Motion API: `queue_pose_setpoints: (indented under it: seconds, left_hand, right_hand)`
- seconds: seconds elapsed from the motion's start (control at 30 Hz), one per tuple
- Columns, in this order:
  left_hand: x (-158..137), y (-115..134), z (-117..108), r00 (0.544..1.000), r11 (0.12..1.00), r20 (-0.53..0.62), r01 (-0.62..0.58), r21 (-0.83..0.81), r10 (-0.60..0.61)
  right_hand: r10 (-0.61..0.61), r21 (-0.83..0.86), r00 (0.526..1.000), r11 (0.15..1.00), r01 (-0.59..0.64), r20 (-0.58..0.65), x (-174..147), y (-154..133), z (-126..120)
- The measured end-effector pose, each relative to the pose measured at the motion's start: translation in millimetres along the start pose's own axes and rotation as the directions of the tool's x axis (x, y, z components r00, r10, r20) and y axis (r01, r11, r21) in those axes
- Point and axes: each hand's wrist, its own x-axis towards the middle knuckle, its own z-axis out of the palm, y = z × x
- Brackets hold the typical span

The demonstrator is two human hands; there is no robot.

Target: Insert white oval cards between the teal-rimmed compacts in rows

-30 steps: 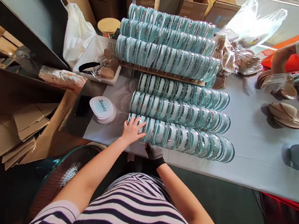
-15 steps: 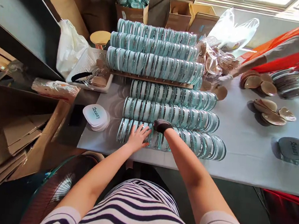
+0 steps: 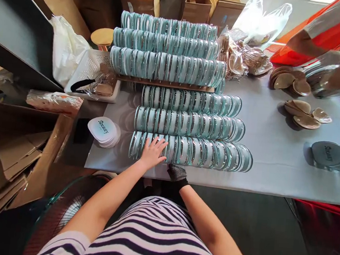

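Several rows of clear, greenish rounded discs with pale bands stand on edge across the grey table. My left hand is bare and lies with spread fingers on the left part of the nearest row of discs. Just in front of that row, by the table edge, is my right hand in a black mesh glove. Its fingers look curled together, and whatever they may hold is hidden. Left of the row sits a stack of pale rounded plates with "Sbeauty" printed on the top one.
A white basket holds brown pieces and a black-handled tool. At right lie tan shell-like pieces and a row of dark printed discs. Another person's arm reaches in at the upper right. A fan stands below left.
My right hand has come back from the top of the nearest row to the table's front edge. My left hand stays on the discs. The other person's hand has moved away from the brown pieces.
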Motion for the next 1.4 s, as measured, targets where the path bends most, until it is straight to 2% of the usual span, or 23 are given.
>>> queue_pose_setpoints:
  seconds: [0.03, 0.1, 0.2, 0.27, 0.37, 0.43, 0.5, 0.57, 0.63, 0.7, 0.77, 0.83, 0.93, 1.0, 1.03, 1.13, 1.2, 1.27, 1.3, 1.4]
  left_hand:
    - [0, 1, -1, 1.000, 1.000, 0.008, 0.007, 0.004, -0.007]
    - [1, 4, -3, 1.000, 1.000, 0.022, 0.017, 0.012, -0.017]
    - [8, 15, -3, 0.999, 1.000, 0.030, -0.017, 0.023, 0.016]
    - [17, 25, 0, 0.996, 0.996, 0.027, -0.088, 0.030, 0.088]
    - [30, 36, 8, 0.983, 0.983, 0.042, -0.178, 0.035, 0.176]
    - [36, 39, 13, 0.980, 0.981, 0.062, -0.192, 0.040, 0.189]
    - [38, 39, 15, 0.982, 0.983, 0.075, -0.180, 0.048, 0.176]
    - [38, 38, 15, 0.983, 0.984, 0.081, -0.170, 0.049, 0.165]
    - [37, 38, 15, 0.984, 0.985, 0.080, -0.165, 0.041, 0.162]
    - [37, 38, 14, 0.985, 0.987, 0.069, -0.160, 0.026, 0.158]
    - [37, 40, 14, 0.987, 0.988, 0.053, -0.155, 0.013, 0.154]
    - [36, 40, 15, 0.987, 0.988, 0.045, -0.155, 0.005, 0.155]
    - [35, 40, 14, 0.987, 0.988, 0.046, -0.152, 0.010, 0.152]
    - [34, 41, 12, 0.987, 0.988, 0.056, -0.151, 0.024, 0.150]
    - [34, 42, 11, 0.988, 0.989, 0.060, -0.146, 0.035, 0.144]
    - [38, 52, 9, 0.989, 0.988, 0.063, -0.140, 0.064, 0.136]
    - [45, 64, 10, 0.982, 0.981, 0.064, -0.181, 0.072, 0.177]
    - [55, 78, 14, 0.968, 0.967, 0.085, -0.242, 0.074, 0.236]
    - [60, 84, 18, 0.962, 0.962, 0.101, -0.262, 0.077, 0.254]
    - [71, 95, 28, 0.956, 0.957, 0.144, -0.272, 0.097, 0.257]
  right_hand:
    - [0.001, 0.005, 1.000, 1.000, -0.001, 0.016, 0, 1, 4]
    - [-0.012, 0.025, 1.000, 1.000, 0.012, -0.011, 0, 6, -7]
    - [0.013, 0.036, 0.982, 0.999, -0.006, -0.188, 8, 24, -61]
    - [0.097, -0.039, 0.966, 0.993, -0.109, -0.238, 26, 37, -108]
    - [0.081, -0.212, 0.997, 0.974, -0.082, -0.012, 66, 43, -165]
    - [0.041, -0.237, 0.994, 0.971, -0.016, 0.099, 91, 37, -185]
    - [-0.008, -0.240, 0.991, 0.970, 0.040, 0.133, 105, 30, -191]
    - [-0.060, -0.240, 0.990, 0.967, 0.089, 0.126, 100, 27, -187]
    - [-0.101, -0.227, 0.992, 0.967, 0.115, 0.074, 79, 32, -172]
    - [-0.091, -0.178, 0.996, 0.980, 0.086, -0.020, 48, 41, -146]
    - [-0.018, -0.092, 0.994, 0.996, 0.008, -0.109, 17, 48, -110]
    - [0.071, -0.009, 0.991, 0.997, -0.072, -0.118, -4, 52, -70]
    - [0.138, 0.050, 0.988, 0.990, -0.135, -0.062, -17, 50, -21]
    - [0.145, 0.066, 0.989, 0.987, -0.143, -0.022, -18, 49, -9]
    - [0.130, 0.078, 0.991, 0.989, -0.129, -0.016, -19, 51, -10]
    - [0.066, 0.048, 0.994, 0.997, -0.062, -0.089, -17, 65, -46]
    - [0.096, -0.038, 0.978, 0.994, -0.105, -0.186, -8, 80, -88]
    - [0.144, -0.110, 0.969, 0.980, -0.168, -0.203, 11, 92, -132]
    - [0.124, -0.209, 0.988, 0.968, -0.140, -0.089, 25, 96, -151]
    - [0.059, -0.269, 0.991, 0.963, -0.026, 0.117, 66, 93, -190]
